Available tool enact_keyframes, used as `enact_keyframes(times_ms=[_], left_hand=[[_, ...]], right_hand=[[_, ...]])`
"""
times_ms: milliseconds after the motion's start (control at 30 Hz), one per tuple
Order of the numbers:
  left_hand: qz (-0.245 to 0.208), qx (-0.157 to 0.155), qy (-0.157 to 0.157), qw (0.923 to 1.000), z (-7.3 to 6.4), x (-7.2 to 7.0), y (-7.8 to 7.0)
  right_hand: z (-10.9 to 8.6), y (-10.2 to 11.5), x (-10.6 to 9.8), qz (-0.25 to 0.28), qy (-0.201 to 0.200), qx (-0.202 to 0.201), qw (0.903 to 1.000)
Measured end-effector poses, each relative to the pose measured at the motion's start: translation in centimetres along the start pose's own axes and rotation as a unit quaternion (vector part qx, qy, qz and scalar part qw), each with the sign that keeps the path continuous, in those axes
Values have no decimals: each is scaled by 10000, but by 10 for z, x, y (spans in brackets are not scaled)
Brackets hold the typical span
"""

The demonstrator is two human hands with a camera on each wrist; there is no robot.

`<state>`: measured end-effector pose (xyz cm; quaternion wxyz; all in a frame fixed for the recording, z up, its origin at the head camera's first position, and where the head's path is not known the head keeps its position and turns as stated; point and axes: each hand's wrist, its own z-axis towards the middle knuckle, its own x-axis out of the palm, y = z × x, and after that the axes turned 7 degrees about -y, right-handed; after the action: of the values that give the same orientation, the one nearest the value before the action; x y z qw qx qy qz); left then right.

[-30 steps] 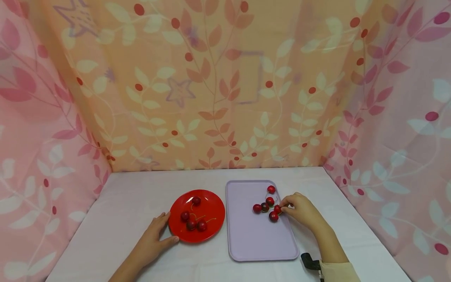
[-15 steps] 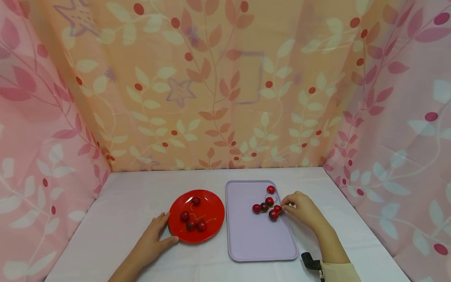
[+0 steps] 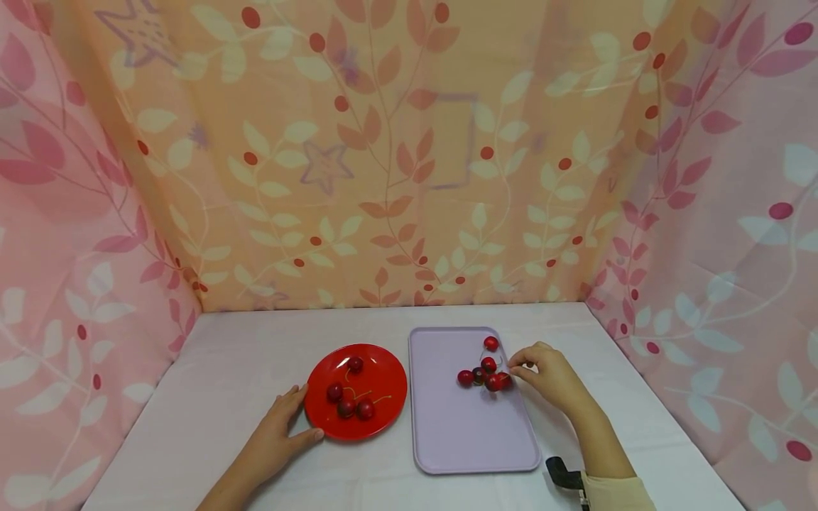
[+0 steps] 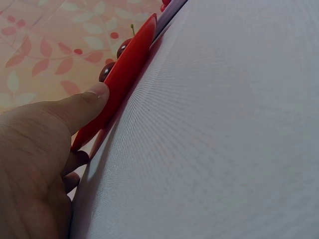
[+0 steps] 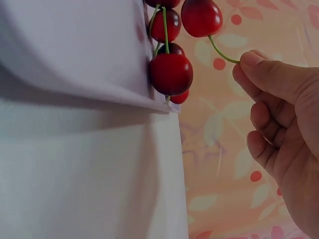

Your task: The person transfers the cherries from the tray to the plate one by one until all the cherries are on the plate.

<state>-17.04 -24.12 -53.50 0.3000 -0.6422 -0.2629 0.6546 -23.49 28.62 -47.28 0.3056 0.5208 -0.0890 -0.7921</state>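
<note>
My right hand [image 3: 551, 377] pinches the thin green stem of a cherry [image 5: 201, 18] between thumb and forefinger. This cherry hangs clear above the lilac tray [image 3: 476, 443], as the right wrist view shows, and its other fingers are loosely curled. Several more cherries [image 3: 465, 378] lie in a cluster on the tray's far right part. At the left, my left hand [image 3: 276, 434] rests against the rim of a red plate [image 3: 383, 365], its thumb [image 4: 94, 105] touching the edge. Several dark cherries [image 3: 346, 407] with stems sit on the plate.
Plate and tray stand side by side on a white-covered table [image 3: 255, 341]. A black angled object [image 3: 562, 474] sits by the right sleeve. Leaf-patterned curtains [image 3: 390, 177] enclose the back and both sides.
The pinched cherry has risen off the tray and shifted slightly away from me, with the right hand lifting a little. The left hand and plate have hardly moved.
</note>
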Motion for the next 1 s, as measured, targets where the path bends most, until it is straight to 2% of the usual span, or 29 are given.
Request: enact_keyframes(times_ms=[167, 367, 667, 1000], left_hand=[[-28, -40, -8, 10000, -1, 0, 0], [8, 16, -35, 10000, -1, 0, 0], [34, 100, -68, 9999, -2, 1, 2], [41, 9, -56, 10000, 0, 1, 3]], right_hand=[[2, 9, 3, 108, -271, -176, 9994], [8, 25, 7, 231, -473, -106, 9986], [22, 52, 18, 792, -463, -233, 9955], [37, 79, 32, 1015, -304, 20, 9944]])
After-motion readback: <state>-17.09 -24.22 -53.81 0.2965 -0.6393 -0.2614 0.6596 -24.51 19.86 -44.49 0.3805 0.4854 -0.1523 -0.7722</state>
